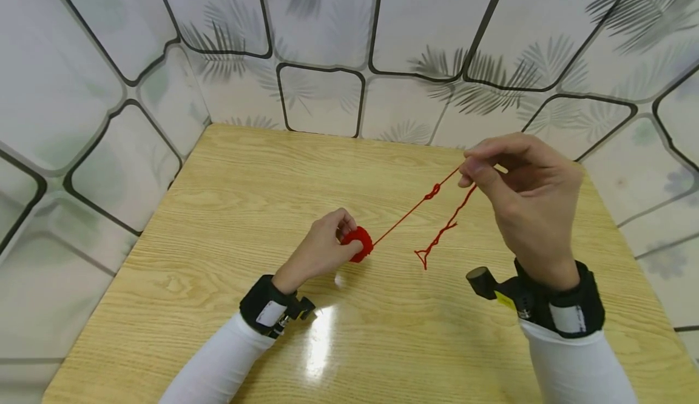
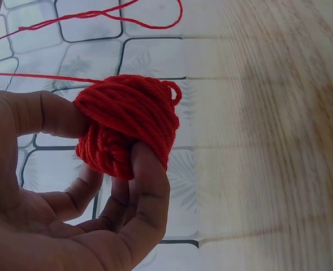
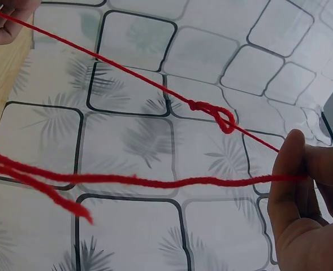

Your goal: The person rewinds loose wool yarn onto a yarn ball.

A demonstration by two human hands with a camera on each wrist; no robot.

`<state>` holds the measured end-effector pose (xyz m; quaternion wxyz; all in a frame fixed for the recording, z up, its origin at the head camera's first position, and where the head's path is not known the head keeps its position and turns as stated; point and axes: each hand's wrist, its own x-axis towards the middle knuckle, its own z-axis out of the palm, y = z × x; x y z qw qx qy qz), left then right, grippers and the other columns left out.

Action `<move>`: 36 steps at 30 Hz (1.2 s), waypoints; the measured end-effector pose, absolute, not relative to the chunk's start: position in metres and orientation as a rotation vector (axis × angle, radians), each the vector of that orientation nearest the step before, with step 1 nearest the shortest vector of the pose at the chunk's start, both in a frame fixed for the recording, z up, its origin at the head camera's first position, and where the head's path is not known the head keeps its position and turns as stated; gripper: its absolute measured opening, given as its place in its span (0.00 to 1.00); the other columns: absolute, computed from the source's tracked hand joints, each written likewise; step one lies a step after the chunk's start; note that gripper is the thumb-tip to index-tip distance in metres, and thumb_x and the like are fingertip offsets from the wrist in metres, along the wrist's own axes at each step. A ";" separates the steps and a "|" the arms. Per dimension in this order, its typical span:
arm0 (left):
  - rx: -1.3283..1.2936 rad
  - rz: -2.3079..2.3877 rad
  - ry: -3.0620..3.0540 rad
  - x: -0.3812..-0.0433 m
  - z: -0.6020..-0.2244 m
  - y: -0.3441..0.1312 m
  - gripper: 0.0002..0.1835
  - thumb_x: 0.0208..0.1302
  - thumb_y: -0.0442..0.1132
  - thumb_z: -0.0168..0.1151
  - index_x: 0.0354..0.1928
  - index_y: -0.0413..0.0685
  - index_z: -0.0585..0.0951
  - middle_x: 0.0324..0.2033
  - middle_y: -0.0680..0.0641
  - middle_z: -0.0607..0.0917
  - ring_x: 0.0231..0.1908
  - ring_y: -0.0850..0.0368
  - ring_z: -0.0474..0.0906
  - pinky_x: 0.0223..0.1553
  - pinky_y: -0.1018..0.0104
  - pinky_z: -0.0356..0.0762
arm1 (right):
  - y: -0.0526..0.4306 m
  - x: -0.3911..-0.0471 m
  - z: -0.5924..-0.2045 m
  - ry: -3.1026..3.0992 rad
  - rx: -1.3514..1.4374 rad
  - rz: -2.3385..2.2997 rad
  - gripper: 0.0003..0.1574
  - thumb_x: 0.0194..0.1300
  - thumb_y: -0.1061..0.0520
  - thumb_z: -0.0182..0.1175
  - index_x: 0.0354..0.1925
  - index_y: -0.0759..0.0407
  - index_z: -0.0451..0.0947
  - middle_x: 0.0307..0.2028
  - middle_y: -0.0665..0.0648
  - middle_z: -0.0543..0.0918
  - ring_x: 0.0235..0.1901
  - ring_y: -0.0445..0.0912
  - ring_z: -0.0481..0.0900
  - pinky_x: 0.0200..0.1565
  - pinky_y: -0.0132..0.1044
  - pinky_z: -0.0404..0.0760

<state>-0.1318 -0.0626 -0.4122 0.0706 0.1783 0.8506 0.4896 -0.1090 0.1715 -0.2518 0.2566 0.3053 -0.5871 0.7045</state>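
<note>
My left hand (image 1: 322, 246) grips a small red ball of yarn (image 2: 129, 121) between thumb and fingers, low over the table. From the ball a taut red strand (image 1: 401, 219) runs up to the right, with a looped knot (image 3: 214, 113) partway along it. At the strand's upper end my right hand (image 1: 526, 188) pinches the yarn between thumb and fingertips. A loose, twisted tail (image 1: 442, 231) hangs from that pinch and ends in a small open loop. In the left wrist view a little loop of yarn sticks out from the ball's side.
The wooden table (image 1: 218, 222) spreads beneath both hands. Behind it and to the sides stand walls (image 1: 322, 22) covered in a leaf and stone pattern. Black wrist straps with cameras (image 1: 557, 301) sit over white sleeves (image 1: 218, 361).
</note>
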 end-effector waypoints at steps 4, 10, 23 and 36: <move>0.535 1.459 2.581 -0.132 -0.413 -0.063 0.11 0.53 0.40 0.59 0.37 0.48 0.70 0.31 0.49 0.74 0.32 0.55 0.71 0.31 0.67 0.74 | 0.169 -0.108 -0.245 -1.574 0.823 1.894 0.10 0.46 0.82 0.55 0.32 0.86 0.69 0.28 0.71 0.77 0.23 0.52 0.76 0.29 0.37 0.77; 0.586 1.471 2.463 -0.131 -0.410 -0.064 0.10 0.54 0.40 0.58 0.38 0.50 0.71 0.33 0.50 0.75 0.34 0.55 0.72 0.33 0.66 0.74 | 0.167 -0.109 -0.239 -1.596 0.810 1.847 0.10 0.47 0.81 0.56 0.32 0.85 0.70 0.28 0.71 0.77 0.24 0.52 0.77 0.30 0.36 0.77; 1.149 1.875 1.335 -0.111 -0.360 -0.072 0.13 0.54 0.27 0.50 0.43 0.38 0.68 0.38 0.41 0.71 0.40 0.48 0.72 0.38 0.54 0.76 | 0.189 -0.156 -0.289 -1.939 0.717 1.789 0.11 0.54 0.71 0.58 0.39 0.75 0.76 0.35 0.68 0.78 0.31 0.52 0.78 0.37 0.39 0.77; 0.895 2.490 0.923 -0.113 -0.331 -0.079 0.16 0.59 0.28 0.42 0.49 0.44 0.67 0.41 0.47 0.79 0.41 0.54 0.75 0.43 0.62 0.75 | 0.174 -0.141 -0.366 -2.399 0.681 1.574 0.07 0.58 0.63 0.59 0.37 0.61 0.79 0.32 0.55 0.81 0.28 0.51 0.78 0.31 0.39 0.79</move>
